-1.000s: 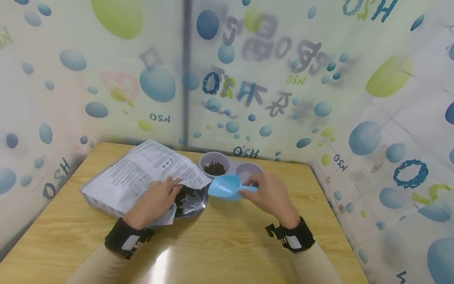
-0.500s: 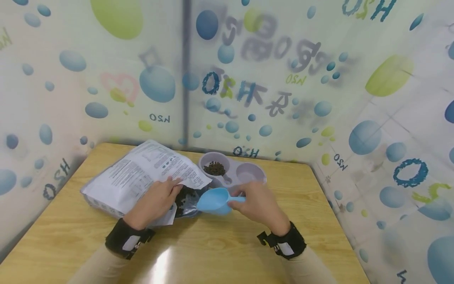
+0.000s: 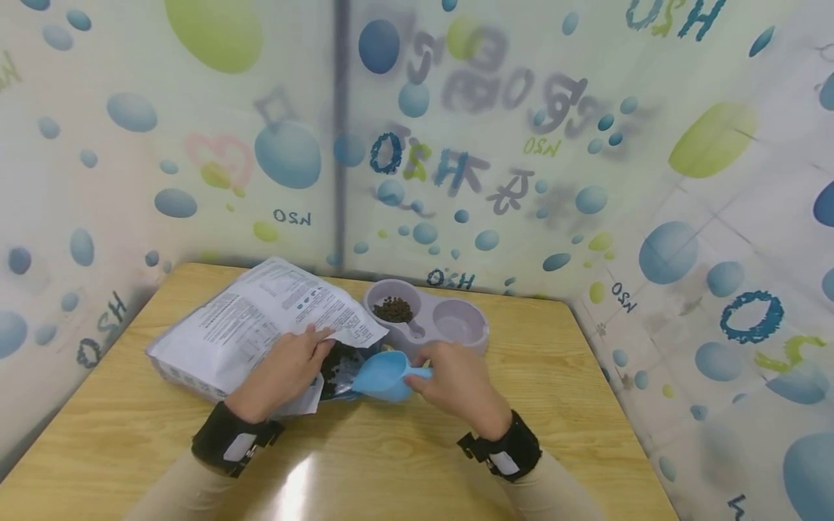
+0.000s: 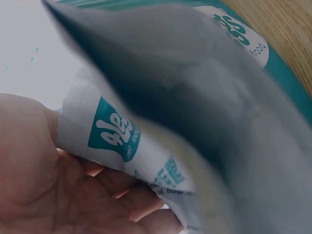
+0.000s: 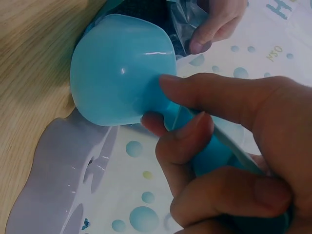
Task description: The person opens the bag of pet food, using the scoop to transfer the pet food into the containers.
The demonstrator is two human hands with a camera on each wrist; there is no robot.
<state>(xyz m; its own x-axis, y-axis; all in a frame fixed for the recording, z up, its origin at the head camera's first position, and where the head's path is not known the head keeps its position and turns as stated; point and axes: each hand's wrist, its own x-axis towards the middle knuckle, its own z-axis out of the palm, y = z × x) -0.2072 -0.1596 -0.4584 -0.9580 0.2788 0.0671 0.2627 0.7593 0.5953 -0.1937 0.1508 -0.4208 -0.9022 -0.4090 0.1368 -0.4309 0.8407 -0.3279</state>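
Apparently the step in hand was a scooping one: the blue scoop (image 3: 383, 376) sat at the mouth of the white bag (image 3: 260, 311), its lip pointing toward the dark pellets (image 3: 336, 367) inside. No load showed in the visible part of its hollow. Whether the lip had crossed into the mouth or only lay over its edge, I could not tell.

The right hand (image 3: 452, 380) held the scoop by its handle, thumb and fingers wrapped closely round it. The left hand (image 3: 287, 365) gripped the loose upper flap of the bag, keeping it raised off the pellets. Behind the scoop, on the table (image 3: 391, 463), stood the double bowl (image 3: 426, 311), with brown pellets (image 3: 393, 310) in its left compartment and none visible in its right.

The next move seemed to call for pushing the scoop deeper and tilting it level to lift a load, while the left hand kept the flap up.

Compared with 1.0 s earlier, the scoop and right hand had shifted left and nearer the person, uncovering the right compartment of the 2. The left hand and bag looked nearly unchanged.
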